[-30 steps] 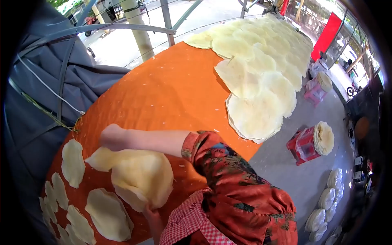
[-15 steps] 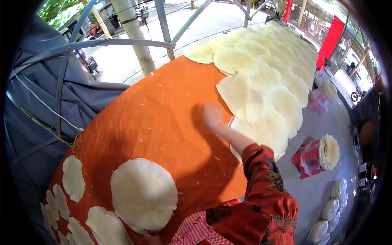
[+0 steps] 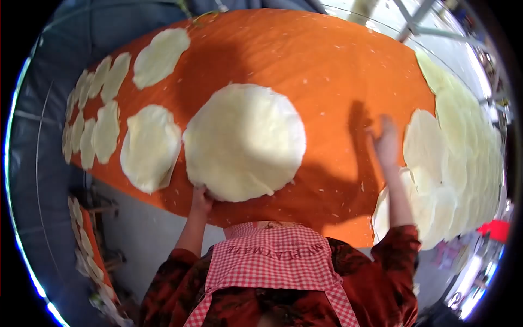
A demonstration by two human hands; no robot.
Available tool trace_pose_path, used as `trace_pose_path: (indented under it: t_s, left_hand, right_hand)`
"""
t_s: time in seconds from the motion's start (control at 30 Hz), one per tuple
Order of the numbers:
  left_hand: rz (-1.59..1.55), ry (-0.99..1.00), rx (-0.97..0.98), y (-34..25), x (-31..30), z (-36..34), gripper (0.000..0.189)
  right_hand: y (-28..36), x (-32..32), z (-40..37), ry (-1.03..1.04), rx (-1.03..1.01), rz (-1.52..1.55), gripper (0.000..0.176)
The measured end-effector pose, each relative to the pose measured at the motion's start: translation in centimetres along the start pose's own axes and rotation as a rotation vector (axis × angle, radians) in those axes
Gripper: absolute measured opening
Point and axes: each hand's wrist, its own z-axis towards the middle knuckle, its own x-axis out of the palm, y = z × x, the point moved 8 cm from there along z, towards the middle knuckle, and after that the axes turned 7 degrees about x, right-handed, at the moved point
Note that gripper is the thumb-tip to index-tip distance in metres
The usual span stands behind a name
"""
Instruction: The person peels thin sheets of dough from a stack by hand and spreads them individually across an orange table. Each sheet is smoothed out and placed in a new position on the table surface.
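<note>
A large pale stack of thin round flatbreads lies before me on the orange cloth, larger in view than the others. My left hand grips its lower left edge; the thumb side shows, and some fingers are hidden by the stack. Off to the right, my right hand hovers over the cloth with fingers apart, holding nothing. Just beyond it are overlapping flatbreads spread across the right end. Another flatbread lies to the left of the stack.
The long table with its orange cloth curves across the view. Smaller groups of flatbreads lie at its left end. A second orange surface with flatbreads stands at lower left. Dark blue sheeting hangs on the left; metal bars rise at upper right.
My view has swung left and down, so the stack now sits central. My right hand is still over the cloth near the spread flatbreads, its fingers now visibly apart. My left hand remains at the stack's edge.
</note>
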Motion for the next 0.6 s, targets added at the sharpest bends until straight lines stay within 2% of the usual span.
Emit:
trace_pose_path:
  t_s: [0.03,0.07,0.1,0.13,0.17,0.23,0.33,0.37,0.47,0.53,0.6]
  left_hand:
    - [-0.008,-0.015,-0.021,-0.5,0.8,-0.3,0.059]
    - [-0.009,-0.015,-0.021,-0.1,1.0,0.0,0.058]
    - [-0.008,-0.013,-0.022,-0.2,0.8,0.1,0.057]
    - [-0.006,-0.01,-0.024,-0.2,0.5,0.0,0.056]
    - [-0.033,0.009,-0.025,0.1,-0.1,-0.1,0.056]
    - [-0.085,0.073,-0.012,0.7,-0.6,0.9,0.055]
    - [-0.109,0.102,-0.025,0.1,0.3,0.4,0.053]
    - [-0.092,0.096,-0.012,0.0,0.4,0.4,0.054]
    - [-0.047,0.062,0.011,-0.1,0.1,0.2,0.057]
    - [-0.034,0.036,0.008,-0.2,0.1,0.0,0.058]
    - [-0.079,0.063,0.018,-1.1,1.0,-0.7,0.059]
  right_hand:
    - [8.8,-0.7,-1.2,0.331,0.089,0.352,0.039]
    - [13.9,3.0,-5.5,0.382,-0.136,0.625,0.037]
    - [21.8,1.7,-8.0,0.522,-0.287,0.6,0.042]
    - [26.4,4.2,-12.1,0.617,-0.375,0.68,0.051]
    - [31.2,4.4,-15.2,0.512,-0.523,0.723,0.063]
    - [38.2,4.2,-18.1,0.497,-0.571,0.559,0.054]
    - [41.8,6.3,-19.0,0.742,-0.472,0.525,0.044]
    - [42.3,5.7,-18.3,0.761,-0.42,0.507,0.032]
    - [41.7,9.1,-18.4,0.759,-0.537,0.242,0.026]
    - [39.7,10.6,-14.8,0.947,-0.247,0.254,0.016]
    - [38.3,7.2,-9.4,0.608,-0.22,0.549,0.012]
